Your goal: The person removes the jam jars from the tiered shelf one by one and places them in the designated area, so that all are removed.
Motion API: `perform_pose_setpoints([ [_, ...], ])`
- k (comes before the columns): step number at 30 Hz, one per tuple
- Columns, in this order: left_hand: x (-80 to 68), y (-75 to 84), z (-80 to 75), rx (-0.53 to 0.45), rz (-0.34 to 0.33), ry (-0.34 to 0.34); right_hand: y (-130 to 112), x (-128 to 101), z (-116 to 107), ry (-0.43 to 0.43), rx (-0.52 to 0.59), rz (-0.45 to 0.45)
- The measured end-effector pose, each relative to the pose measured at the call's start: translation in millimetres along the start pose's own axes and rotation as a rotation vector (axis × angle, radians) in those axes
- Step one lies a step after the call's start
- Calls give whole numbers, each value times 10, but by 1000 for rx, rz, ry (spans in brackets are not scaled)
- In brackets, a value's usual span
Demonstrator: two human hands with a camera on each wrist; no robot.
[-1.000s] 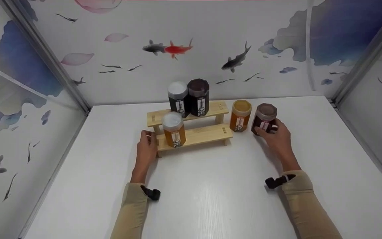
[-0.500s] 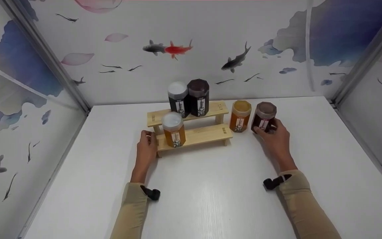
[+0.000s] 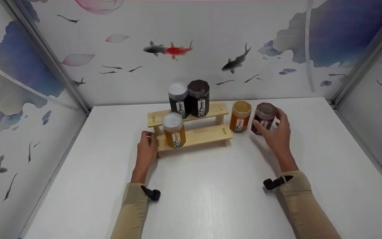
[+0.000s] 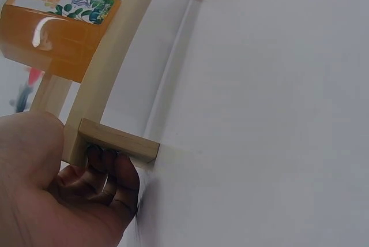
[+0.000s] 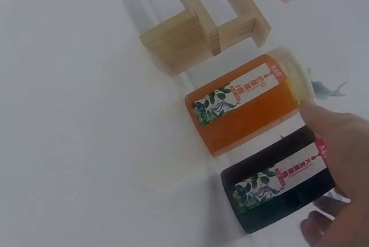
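The right hand [image 3: 277,134] reaches forward from a tan sleeve, its thumb and fingers curled round the dark maroon hexagonal jar with a brown lid [image 3: 264,118], gripping it just below the lid. That jar stands upright on the white table [image 3: 217,192], to the right of the two-tier pale wooden step shelf [image 3: 207,133]. In the right wrist view the thumb lies across the jar's upper side and fingertips show beneath it. Just beside it, on its left and not quite touching, stands an amber jar with a yellow lid [image 3: 240,116], close to the shelf's right end.

The left hand [image 3: 147,149] rests at the shelf's left front corner; the left wrist view shows its fingers [image 4: 106,169] curled under and around the wooden end block, holding it.

On the lower tier, near the left end, stands an amber jar with a white lid [image 3: 174,129]. On the upper tier stand a black jar with a white lid [image 3: 177,98] and a black jar with a dark lid [image 3: 199,97], touching side by side.

The lower tier's right half is bare wood. The table is open in front of the shelf, between the forearms, and to the right of the gripped jar as far as the metal-framed wall panel [image 3: 366,56].
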State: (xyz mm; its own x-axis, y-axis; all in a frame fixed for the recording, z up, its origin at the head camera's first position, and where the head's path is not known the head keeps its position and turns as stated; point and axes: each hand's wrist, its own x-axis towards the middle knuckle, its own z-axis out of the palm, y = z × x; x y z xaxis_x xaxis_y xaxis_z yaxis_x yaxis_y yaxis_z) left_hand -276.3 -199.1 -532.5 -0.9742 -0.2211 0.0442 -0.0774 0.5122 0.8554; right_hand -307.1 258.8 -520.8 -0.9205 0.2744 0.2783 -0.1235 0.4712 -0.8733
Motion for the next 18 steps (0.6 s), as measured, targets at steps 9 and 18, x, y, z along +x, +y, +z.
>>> perform_pose_setpoints([
  [9,1,0,-2,-10,3,-5,-291,-98,124,191,50,-214],
  [18,7,-1,1,-10,-2,-4,-722,-396,587,50,85,-466],
])
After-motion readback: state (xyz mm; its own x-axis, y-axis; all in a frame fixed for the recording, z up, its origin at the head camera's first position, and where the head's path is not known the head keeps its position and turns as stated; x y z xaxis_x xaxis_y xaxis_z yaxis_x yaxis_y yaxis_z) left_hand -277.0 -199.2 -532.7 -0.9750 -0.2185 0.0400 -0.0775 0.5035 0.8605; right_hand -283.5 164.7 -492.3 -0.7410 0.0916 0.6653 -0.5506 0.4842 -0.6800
